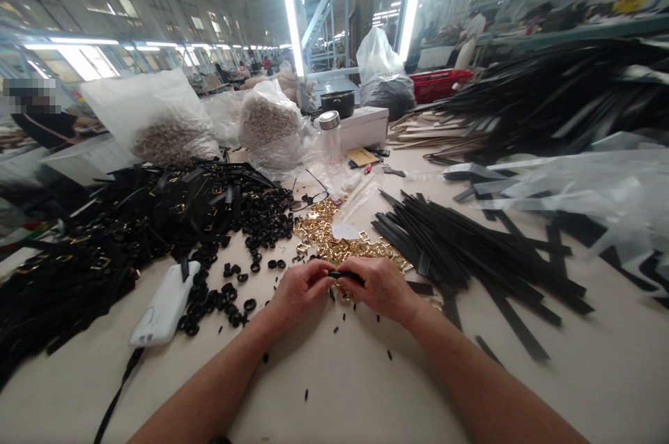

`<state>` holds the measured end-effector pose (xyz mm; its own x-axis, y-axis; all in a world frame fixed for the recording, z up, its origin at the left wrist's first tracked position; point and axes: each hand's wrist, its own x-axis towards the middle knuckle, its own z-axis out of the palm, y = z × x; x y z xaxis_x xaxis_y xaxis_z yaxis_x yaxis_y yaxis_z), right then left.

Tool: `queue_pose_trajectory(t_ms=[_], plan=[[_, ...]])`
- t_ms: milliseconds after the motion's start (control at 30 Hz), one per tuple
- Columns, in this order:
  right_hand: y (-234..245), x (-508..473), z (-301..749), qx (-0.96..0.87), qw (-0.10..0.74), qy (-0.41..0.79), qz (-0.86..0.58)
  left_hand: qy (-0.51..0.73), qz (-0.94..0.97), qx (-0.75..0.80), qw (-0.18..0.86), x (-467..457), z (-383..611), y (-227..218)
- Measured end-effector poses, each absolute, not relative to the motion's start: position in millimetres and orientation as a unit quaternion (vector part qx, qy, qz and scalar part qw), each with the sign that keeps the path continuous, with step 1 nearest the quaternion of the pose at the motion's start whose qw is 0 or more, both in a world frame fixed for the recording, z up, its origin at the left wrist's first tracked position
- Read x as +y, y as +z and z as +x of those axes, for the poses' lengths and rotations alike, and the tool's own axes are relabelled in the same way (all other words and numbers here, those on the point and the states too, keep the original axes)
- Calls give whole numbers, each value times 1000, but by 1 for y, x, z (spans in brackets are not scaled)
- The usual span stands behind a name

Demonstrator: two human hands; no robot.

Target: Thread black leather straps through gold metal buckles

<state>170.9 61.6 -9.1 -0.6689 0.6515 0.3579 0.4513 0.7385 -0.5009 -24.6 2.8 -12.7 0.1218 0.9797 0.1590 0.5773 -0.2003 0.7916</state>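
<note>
My left hand (300,288) and my right hand (379,286) meet at the middle of the table, both closed in a pinch on a short black strap (345,276) held between them. They hover at the near edge of a heap of gold buckles (342,243). Loose black loops (264,221) lie just left of the hands. A sheaf of long black straps (470,256) lies to the right. Small black bits are scattered on the table under my wrists.
A big pile of finished black straps with buckles (104,242) fills the left side. A white phone (164,304) lies near it. Plastic bags of parts (266,123), a clear bottle (330,137) and a white box (366,125) stand behind. Clear plastic sheeting (585,186) covers the right.
</note>
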Motion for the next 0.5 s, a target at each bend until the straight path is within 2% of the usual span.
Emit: queue_pose_trajectory(t_ms=[500], plan=[[-8, 60, 171, -906, 217, 150, -332, 346, 693, 551, 309, 4, -24, -15]])
